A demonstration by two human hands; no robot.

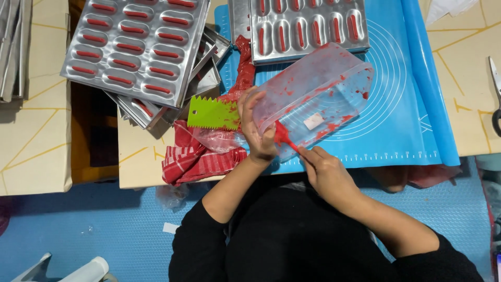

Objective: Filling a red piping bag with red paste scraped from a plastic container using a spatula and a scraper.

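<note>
the left hand [257, 133] is gripping the rim of a clear plastic container [318, 89] smeared red, fingers curled over its edge. the right hand [326, 169] is pinching a red spatula [284, 137] just beside those fingers, its blade inside the container.

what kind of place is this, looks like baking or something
Probably a small or home baking workspace. Metal moulds with oblong wells hold red batter, a blue mat covers the table, and the left hand steadies a smeared clear tub while the right hand scrapes it with a red spatula.
</note>
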